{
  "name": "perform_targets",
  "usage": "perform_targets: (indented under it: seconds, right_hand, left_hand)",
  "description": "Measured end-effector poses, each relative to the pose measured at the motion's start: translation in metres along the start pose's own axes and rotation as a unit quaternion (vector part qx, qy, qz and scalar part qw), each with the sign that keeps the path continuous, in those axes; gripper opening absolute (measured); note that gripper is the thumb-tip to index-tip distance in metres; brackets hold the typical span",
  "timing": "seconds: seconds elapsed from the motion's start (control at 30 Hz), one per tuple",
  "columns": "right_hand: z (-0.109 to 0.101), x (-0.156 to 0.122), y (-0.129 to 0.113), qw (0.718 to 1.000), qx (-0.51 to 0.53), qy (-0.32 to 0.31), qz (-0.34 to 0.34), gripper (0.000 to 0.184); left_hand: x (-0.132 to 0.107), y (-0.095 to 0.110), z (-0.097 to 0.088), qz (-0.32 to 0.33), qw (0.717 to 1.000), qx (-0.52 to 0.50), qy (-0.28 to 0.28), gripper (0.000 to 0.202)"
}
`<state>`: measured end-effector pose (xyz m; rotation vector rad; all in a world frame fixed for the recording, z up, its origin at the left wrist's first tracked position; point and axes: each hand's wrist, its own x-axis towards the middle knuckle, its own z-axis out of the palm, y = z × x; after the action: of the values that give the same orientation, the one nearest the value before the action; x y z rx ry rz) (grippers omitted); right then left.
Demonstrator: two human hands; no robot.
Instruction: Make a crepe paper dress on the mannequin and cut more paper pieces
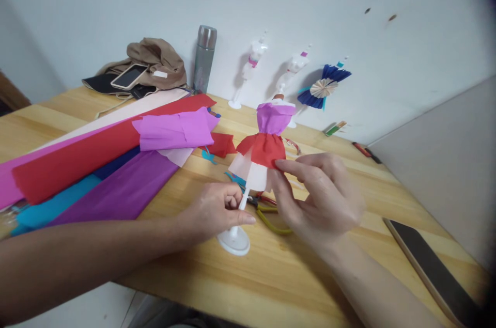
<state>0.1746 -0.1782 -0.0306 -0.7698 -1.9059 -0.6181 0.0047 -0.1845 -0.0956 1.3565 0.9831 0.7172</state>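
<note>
Tabletop (217,284) — left hand (215,212) snug round white stand (234,243) — right hand (325,196), pinch-tight, on red skirt (265,151)

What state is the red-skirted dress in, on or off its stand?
On: the dress wraps the upper part; the white stand shows below, in the left hand.

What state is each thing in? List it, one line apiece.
Left hand: closed around the white pole
Right hand: touching the red skirt; grip unclear
Front mannequin: dressed in purple and red
Left rear mannequin: standing, pink band at waist
Near phone: lying flat, screen dark
Far phone: face up, screen dark
Flask: upright, capped
Yellow-handled tool: partly hidden; open or shut unclear
</note>
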Motion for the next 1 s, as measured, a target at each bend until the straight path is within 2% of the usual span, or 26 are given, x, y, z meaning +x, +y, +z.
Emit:
perform_targets:
  seconds: [0.33,0.63,0.77,0.87,1.0]
  right_hand:
    - [0.001,0.001,-0.001,0.998,0.047,-0.003,0.032,0.02]
    - [-0.001,0.003,-0.009,0.98,0.15,-0.044,0.119,0.019]
    - [0.0,0.001,-0.008,0.987,0.134,-0.034,0.085,0.019]
    - [0.005,-0.003,-0.007,0.997,0.068,-0.007,0.033,0.02]
    - [0.01,-0.005,-0.006,1.0,-0.011,-0.002,0.009,0.03]
  left_hand:
    - [-0.002,0.002,-0.001,-0.01,1.0,-0.004,0.004,0.032]
    - [0.0,0.002,0.0,-0.001,1.0,-0.022,0.003,0.033]
    - [0.001,-0.001,0.001,-0.001,0.999,-0.032,0.002,0.034]
    - [0.001,-0.002,0.001,0.002,0.999,-0.036,0.003,0.034]
    - [0.0,-0.001,0.0,0.016,0.999,-0.03,0.007,0.033]
